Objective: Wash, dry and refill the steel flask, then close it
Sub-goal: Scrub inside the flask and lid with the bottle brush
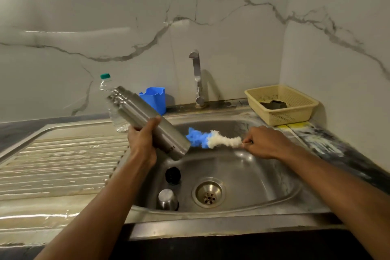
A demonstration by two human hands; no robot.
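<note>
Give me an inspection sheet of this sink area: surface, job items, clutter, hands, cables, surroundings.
Surface: steel sink with drainboard, streaked.
Job's things: steel flask tilted over the basin; bottle brush at its lower end; black stopper and steel cap in the basin.
Clutter: plastic bottle, blue holder, cream basket.
Hands: left hand grips flask; right hand pinches brush handle.
Cables: nothing seen.
Surroundings: tap, marble wall.
</note>
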